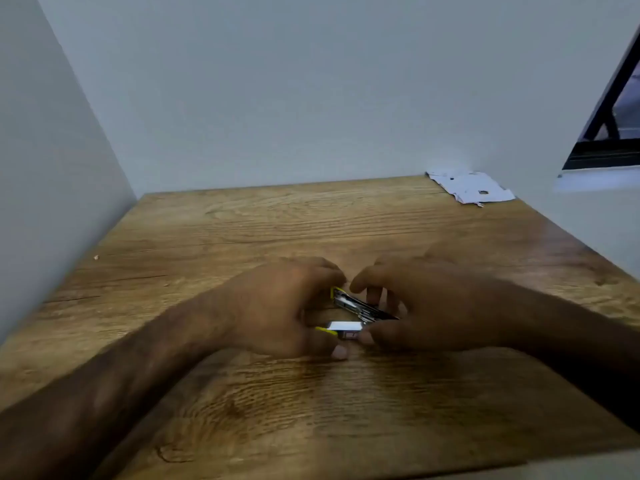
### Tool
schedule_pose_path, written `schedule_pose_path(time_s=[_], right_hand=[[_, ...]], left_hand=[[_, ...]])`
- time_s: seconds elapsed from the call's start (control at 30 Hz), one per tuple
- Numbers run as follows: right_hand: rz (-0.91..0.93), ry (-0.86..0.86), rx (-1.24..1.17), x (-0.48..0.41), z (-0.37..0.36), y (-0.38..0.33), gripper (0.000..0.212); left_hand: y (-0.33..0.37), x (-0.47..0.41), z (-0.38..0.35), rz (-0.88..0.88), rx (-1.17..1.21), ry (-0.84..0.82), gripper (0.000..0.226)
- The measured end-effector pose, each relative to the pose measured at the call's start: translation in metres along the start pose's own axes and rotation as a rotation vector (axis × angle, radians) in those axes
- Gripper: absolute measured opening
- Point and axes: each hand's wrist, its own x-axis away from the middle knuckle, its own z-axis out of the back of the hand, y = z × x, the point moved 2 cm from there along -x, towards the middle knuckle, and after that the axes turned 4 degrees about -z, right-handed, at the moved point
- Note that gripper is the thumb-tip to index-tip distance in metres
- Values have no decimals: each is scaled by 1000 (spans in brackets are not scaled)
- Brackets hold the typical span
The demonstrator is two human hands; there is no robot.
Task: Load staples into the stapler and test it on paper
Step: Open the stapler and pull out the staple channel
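A small stapler (356,308) with yellow trim and a metal magazine lies between both hands at the middle of the wooden table (311,220). Its top seems hinged open, the metal rail slanting down to the right. My left hand (284,306) curls around its left end. My right hand (426,303) holds its right end, and the thumb presses on a small white box (346,330), probably staples, just below the rail. White paper (471,188) lies at the far right corner of the table. The picture is blurred, so fine detail is lost.
Grey walls close the table on the left and at the back. A dark-framed window (609,126) sits in the right wall above a white sill. A tiny scrap (96,257) lies near the table's left edge.
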Motion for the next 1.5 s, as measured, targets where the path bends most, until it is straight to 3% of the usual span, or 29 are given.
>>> schedule_pose_path(time_s=[0.2, 0.33, 0.5, 0.6, 0.73, 0.87, 1.17, 1.37, 1.5], right_hand=[[3, 88, -113, -9, -6, 0, 36], [-50, 174, -240, -24, -2, 8, 34], [-52, 71, -722, -52, -7, 14, 45], [-14, 79, -910, -65, -15, 12, 49], [55, 77, -1157, -76, -25, 5, 44], [74, 72, -1279, -74, -29, 6, 29], [-65, 84, -1656, -72, -31, 28, 34], [60, 60, -1451, -61, -34, 16, 34], [17, 121, -1357, -58, -38, 10, 44]], left_hand=[[-13, -2, -7, 24, 257, 220, 52], [-28, -7, -11, 85, 510, 392, 49], [-46, -9, -16, 80, 1077, 455, 61], [-54, -9, -17, 76, 1244, 538, 69], [-63, -6, -19, 91, 1428, 644, 63], [-59, -5, -20, 59, 1514, 642, 47], [-65, 3, -7, -2, 1399, 756, 42], [-55, 0, -16, 85, 1299, 742, 39], [-47, -2, -20, 50, 1339, 652, 31]])
